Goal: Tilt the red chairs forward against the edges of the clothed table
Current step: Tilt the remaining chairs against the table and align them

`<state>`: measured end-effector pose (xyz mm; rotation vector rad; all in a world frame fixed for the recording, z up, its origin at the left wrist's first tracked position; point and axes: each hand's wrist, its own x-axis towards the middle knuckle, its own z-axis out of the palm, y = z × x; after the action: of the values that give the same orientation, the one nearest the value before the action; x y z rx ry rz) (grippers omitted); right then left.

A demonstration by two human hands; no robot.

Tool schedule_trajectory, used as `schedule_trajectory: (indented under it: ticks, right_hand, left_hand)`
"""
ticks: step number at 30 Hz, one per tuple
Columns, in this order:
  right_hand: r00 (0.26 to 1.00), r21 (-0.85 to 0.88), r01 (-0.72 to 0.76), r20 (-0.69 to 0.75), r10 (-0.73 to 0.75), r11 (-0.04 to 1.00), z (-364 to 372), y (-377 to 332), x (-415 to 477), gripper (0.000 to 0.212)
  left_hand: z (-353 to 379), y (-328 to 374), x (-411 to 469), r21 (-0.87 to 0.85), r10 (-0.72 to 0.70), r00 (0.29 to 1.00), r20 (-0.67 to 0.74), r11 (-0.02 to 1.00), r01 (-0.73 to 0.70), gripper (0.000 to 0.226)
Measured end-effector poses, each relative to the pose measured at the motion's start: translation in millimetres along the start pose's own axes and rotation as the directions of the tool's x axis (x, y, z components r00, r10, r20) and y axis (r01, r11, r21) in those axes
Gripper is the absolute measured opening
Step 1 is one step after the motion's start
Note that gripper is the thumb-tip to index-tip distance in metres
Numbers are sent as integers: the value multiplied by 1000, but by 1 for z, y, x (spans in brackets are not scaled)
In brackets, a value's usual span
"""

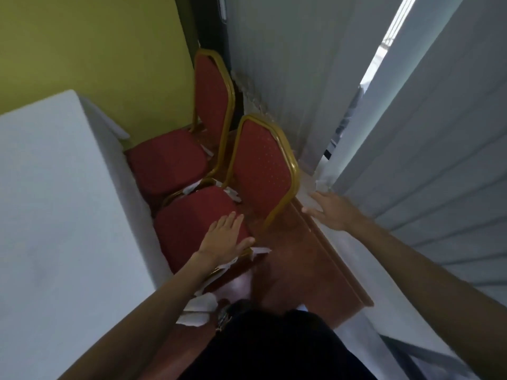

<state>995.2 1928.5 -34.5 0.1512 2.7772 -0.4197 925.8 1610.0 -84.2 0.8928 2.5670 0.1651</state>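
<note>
Two red chairs with gold metal frames stand upright side by side along the white-clothed table (49, 193) on the left. The near red chair (260, 165) has its seat tucked against the cloth's hanging edge. My left hand (225, 237) lies flat, fingers spread, on the near corner of that seat. My right hand (329, 209) is open with fingers apart, just right of the near chair's backrest, over the pale ledge below the blinds. The far red chair (214, 100) stands beyond, its seat also at the cloth.
A yellow-green wall (96, 50) rises behind the table. Grey vertical blinds (411, 119) line the right side, with a gap showing daylight. A narrow strip of reddish-brown floor (296, 259) runs between chairs and ledge. White paper scraps (197, 308) lie near my dark-clothed legs.
</note>
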Motion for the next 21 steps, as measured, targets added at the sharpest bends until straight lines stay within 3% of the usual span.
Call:
schedule_trajectory:
  ticks: [3, 6, 8, 11, 14, 21]
  right_hand:
    - [999, -28, 50, 16, -49, 998, -33, 34, 33, 99]
    - [992, -122, 129, 26, -127, 984, -54, 61, 78, 100]
    - [980, -188, 198, 45, -193, 962, -70, 66, 108, 113]
    - [944, -251, 326, 129, -302, 911, -91, 63, 157, 105]
    - [885, -312, 463, 205, -417, 830, -108, 61, 207, 111]
    - [833, -308, 533, 356, -424, 788, -136, 35, 309, 121]
  left_hand:
    - [1, 39, 21, -107, -85, 995, -42, 991, 81, 101]
    - [3, 76, 42, -202, -156, 982, -105, 970, 132, 85]
    - [2, 93, 57, -245, -202, 969, -146, 956, 163, 81]
    - [-3, 108, 80, -323, -295, 938, -182, 919, 226, 81]
    - [-10, 119, 107, -404, -380, 901, -209, 873, 274, 83]
    - [-34, 130, 174, -604, -519, 837, -170, 727, 328, 87]
